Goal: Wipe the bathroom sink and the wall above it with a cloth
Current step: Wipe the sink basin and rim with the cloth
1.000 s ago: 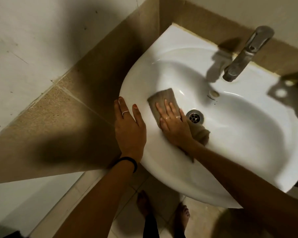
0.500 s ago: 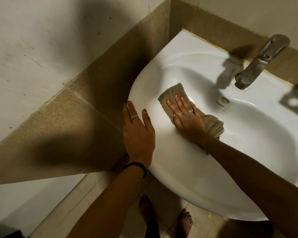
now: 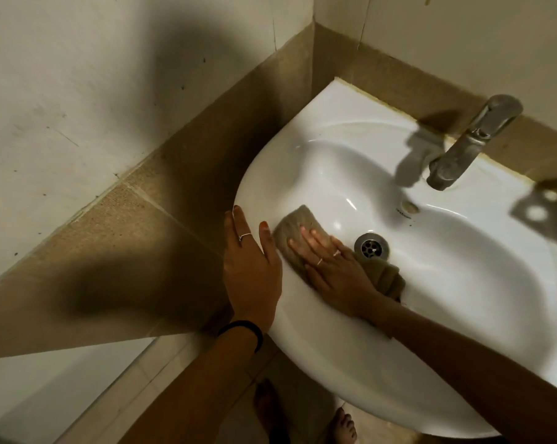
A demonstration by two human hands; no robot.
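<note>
Flat-fingered, our left hand (image 3: 251, 274) rests on the sink (image 3: 463, 315) rim at about nine o'clock of the bowl, thumb laid over the inner lip, holding nothing; we judge it is there to brace us while we lean in. Just to its right, our right hand (image 3: 331, 267) lies with straight, spread fingers pressed on the cloth (image 3: 294, 227), pinning it to the bowl's left slope, which spreads the pressure over more of the fabric than a pinch would. The cloth sits between the rim and the drain (image 3: 371, 246), its bunched tail trailing out under the wrist toward five o'clock. The tap (image 3: 469, 145) stands at one o'clock of the drain, clear of the wiping. We take the bowl to be partly done, while the wall (image 3: 463, 43) above the sink, at twelve o'clock, is not yet touched by the cloth
</note>
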